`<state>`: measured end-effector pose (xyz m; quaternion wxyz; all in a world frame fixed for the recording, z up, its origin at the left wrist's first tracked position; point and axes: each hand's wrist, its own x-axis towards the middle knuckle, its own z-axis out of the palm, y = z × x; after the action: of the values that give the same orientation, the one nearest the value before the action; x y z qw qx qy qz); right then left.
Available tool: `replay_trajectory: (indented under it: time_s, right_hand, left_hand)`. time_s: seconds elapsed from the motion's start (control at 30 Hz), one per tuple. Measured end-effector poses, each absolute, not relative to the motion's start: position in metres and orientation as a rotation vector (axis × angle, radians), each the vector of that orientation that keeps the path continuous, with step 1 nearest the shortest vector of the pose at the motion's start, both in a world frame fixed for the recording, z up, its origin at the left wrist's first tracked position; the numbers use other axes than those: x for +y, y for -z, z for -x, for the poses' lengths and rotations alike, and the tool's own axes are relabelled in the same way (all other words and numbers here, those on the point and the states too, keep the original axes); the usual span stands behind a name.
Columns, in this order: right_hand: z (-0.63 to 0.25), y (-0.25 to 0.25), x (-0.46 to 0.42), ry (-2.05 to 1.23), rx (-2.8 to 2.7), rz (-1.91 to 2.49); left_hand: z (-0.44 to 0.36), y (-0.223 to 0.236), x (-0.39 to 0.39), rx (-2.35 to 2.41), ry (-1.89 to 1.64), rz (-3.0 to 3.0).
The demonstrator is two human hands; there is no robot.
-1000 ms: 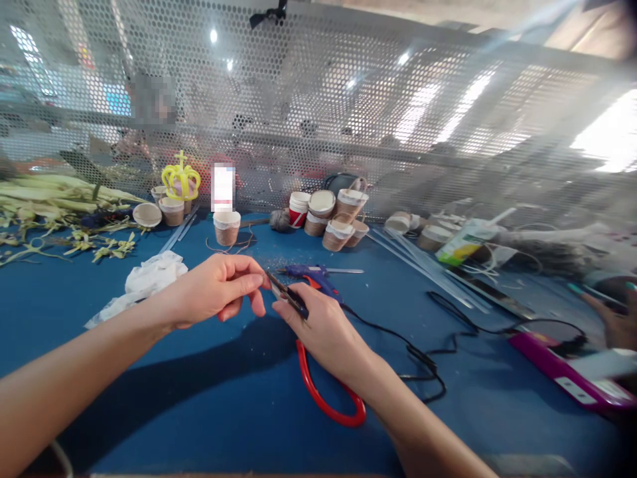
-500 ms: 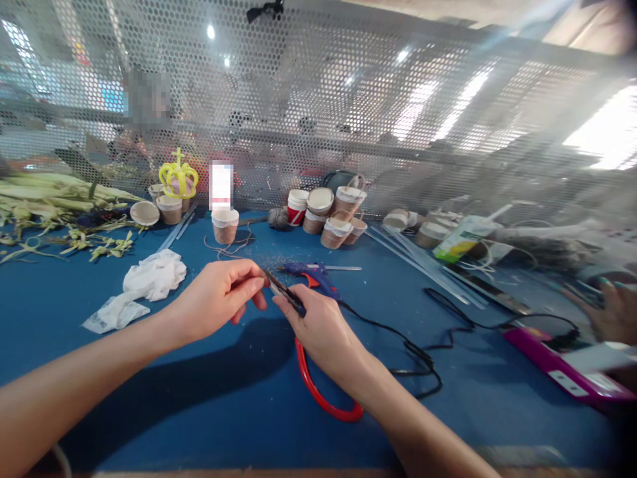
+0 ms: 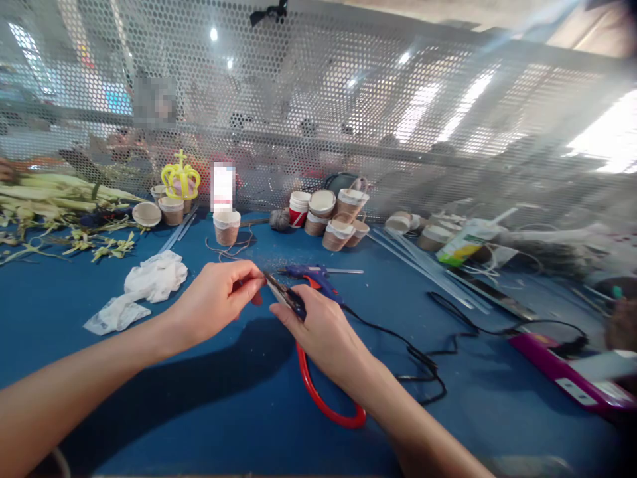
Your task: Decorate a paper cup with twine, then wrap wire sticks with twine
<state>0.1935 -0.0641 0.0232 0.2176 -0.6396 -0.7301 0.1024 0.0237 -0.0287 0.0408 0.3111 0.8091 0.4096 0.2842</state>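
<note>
My right hand [image 3: 323, 332] grips red-handled scissors [image 3: 326, 405] with dark blades [image 3: 283, 297] pointing up and left over the blue table [image 3: 223, 411]. My left hand [image 3: 216, 302] is pinched at the blade tips, thumb against fingers; what it pinches is too small to make out. A blue glue gun [image 3: 313, 273] lies just behind my hands, its black cord [image 3: 413, 352] trailing to the right.
Paper cups [image 3: 331, 212] cluster at the back by a perforated metal screen [image 3: 348, 119]. One cup [image 3: 226, 227] stands alone, with a yellow crown [image 3: 180, 179] to its left. White crumpled plastic [image 3: 149, 282] and palm leaves [image 3: 54, 199] lie left. A magenta box [image 3: 572, 372] and another person's hand [image 3: 622, 322] are at the right.
My left hand has closed tighter on the scissor tips and both hands shifted slightly. The other person's hand at the right has drawn back toward the edge.
</note>
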Motion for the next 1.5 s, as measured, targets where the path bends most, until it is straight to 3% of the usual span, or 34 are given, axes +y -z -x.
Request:
replay_trajectory:
  time_s: [0.37, 0.63, 1.5]
  right_hand:
    - [-0.1889, -0.0192, -0.0633, -0.232, -1.982, 1.865]
    - [-0.1901, -0.0221, -0.0645, -0.361, -1.975, 1.790]
    - [-0.1933, -0.0226, -0.0639, -0.324, -1.965, 1.810]
  left_hand:
    - [-0.0279, -0.0357, -0.0301, 1.117, -0.895, -2.378]
    - [-0.0253, -0.0384, -0.0299, 1.054, -0.832, -2.185]
    - [-0.0279, -0.0337, -0.0229, 0.887, -0.702, -1.814]
